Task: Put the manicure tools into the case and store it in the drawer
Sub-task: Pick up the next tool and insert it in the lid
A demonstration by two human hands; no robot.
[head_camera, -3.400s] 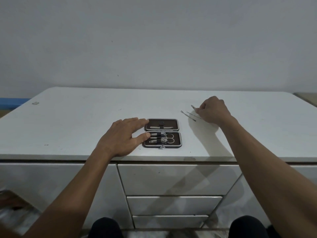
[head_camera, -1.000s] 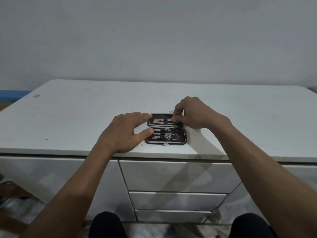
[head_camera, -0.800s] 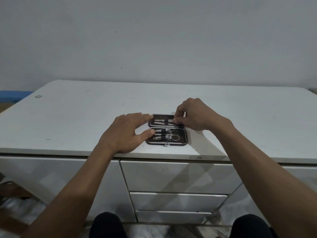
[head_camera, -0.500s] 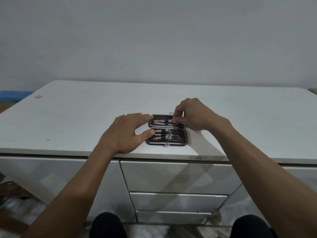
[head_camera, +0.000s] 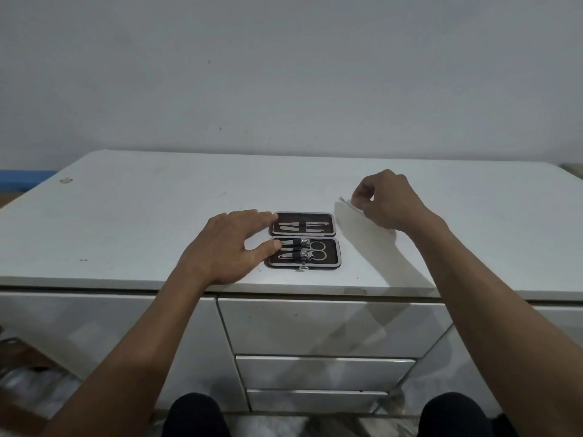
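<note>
A dark brown manicure case (head_camera: 335, 250) lies open flat near the front edge of the white cabinet top (head_camera: 135, 222). Its far half holds slim metal tools; its near half holds scissors (head_camera: 316, 250), clippers and small files under a black strap. My left hand (head_camera: 227, 247) rests flat on the top, fingertips touching the case's left edge. My right hand (head_camera: 386, 200) is to the right of the case, fingers pinched on a thin metal tool (head_camera: 346, 202) whose tip sticks out to the left.
Below the top, three white drawers (head_camera: 325, 329) are stacked in the middle, all shut, with cabinet panels on either side. A plain wall stands behind. My knees show at the bottom edge. A small mark sits at the far left of the top.
My right hand left the case's far half and moved right, where it now pinches a thin metal tool. The left hand stayed at the case's left edge.
</note>
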